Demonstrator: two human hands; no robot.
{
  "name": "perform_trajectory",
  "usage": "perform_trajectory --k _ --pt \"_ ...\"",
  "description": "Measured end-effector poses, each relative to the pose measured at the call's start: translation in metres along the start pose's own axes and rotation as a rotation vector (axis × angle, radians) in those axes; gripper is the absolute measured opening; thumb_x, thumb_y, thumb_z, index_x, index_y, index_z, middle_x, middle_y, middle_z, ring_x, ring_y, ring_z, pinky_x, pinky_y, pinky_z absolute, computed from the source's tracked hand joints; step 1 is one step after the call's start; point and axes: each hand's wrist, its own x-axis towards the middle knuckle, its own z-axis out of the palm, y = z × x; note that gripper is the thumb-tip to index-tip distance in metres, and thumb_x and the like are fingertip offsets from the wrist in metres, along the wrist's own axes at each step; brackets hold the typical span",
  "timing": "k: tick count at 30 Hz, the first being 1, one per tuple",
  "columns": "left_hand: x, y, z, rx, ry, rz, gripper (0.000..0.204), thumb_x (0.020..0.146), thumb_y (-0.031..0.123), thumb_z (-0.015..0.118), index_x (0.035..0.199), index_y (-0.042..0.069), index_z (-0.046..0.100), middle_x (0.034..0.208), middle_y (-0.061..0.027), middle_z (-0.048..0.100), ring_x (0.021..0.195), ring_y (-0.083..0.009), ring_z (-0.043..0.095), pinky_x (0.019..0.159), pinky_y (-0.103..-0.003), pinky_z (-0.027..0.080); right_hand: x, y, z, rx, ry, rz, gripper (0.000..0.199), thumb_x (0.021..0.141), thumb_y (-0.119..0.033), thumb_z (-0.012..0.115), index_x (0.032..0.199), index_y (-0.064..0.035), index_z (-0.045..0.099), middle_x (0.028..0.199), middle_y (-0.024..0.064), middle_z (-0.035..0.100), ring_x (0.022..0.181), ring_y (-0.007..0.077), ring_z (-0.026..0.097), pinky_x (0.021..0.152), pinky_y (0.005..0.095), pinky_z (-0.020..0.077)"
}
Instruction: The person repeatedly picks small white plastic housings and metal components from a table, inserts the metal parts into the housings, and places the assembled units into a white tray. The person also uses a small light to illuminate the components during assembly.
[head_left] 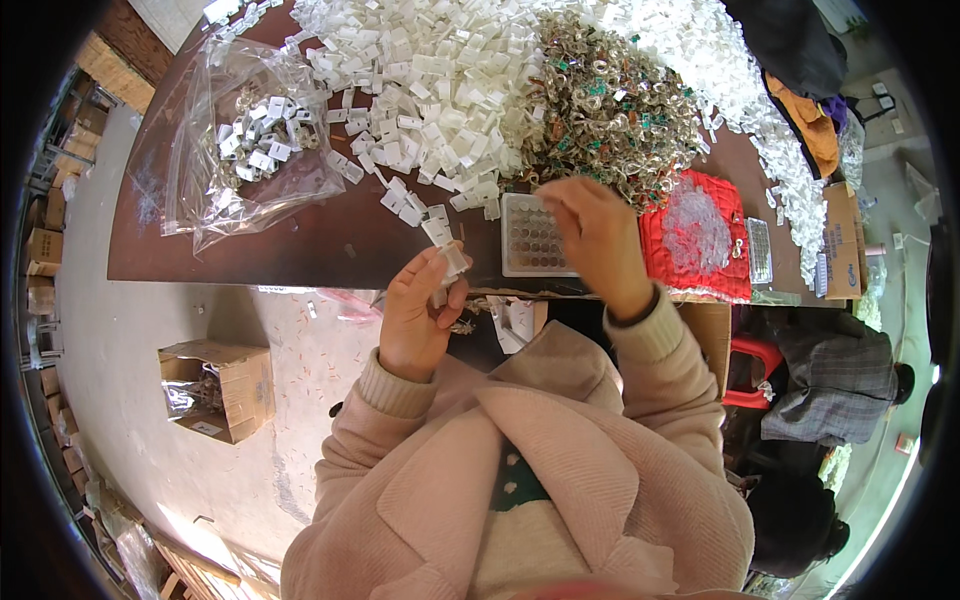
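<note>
My left hand (412, 318) is closed around a few small white plastic cards (438, 228), which stick up past the fingertips at the table's near edge. My right hand (600, 245) is raised over the right part of a compartmented tray (512, 210) with round dark cells. Its fingers are bent together, and anything between them is too small to make out. Just beyond that hand lies a heap of small shiny rings (615, 110) with green and amber bits. A large heap of white cards (430, 90) spreads to its left.
A clear plastic bag (205, 190) with silvery-white pieces lies on the table's left. Clear pieces (700, 230) rest on a red cloth (658, 262) at right. On the floor stands a cardboard box (250, 400). Another person (835, 375) is at the right.
</note>
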Motion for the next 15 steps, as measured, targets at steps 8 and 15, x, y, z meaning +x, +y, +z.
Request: perform_trajectory --k 8,15 --pt "-0.006 -0.004 0.002 0.085 0.041 -0.002 0.036 0.100 0.021 0.056 0.126 -0.003 0.058 0.102 -0.0070 0.065 0.066 -0.0092 0.050 0.048 -0.019 0.032 0.042 0.047 0.025 -0.331 -0.215 -0.242 0.021 0.083 -0.005 0.068 0.101 -0.0113 0.063 0.097 0.0071 0.061 0.081 0.0308 0.066 0.065 0.0400 0.0533" --pt "-0.007 -0.003 0.000 0.065 0.043 -0.013 0.036 0.100 0.022 0.056 0.126 -0.003 0.057 0.101 -0.0070 0.064 0.065 -0.0099 0.050 0.048 -0.020 0.033 0.046 0.057 0.019 -0.047 -0.111 -0.219 0.025 0.087 -0.009 0.070 0.110 -0.0082 0.061 0.100 0.0068 0.066 0.079 0.0233 0.066 0.066 0.0327 0.0534"
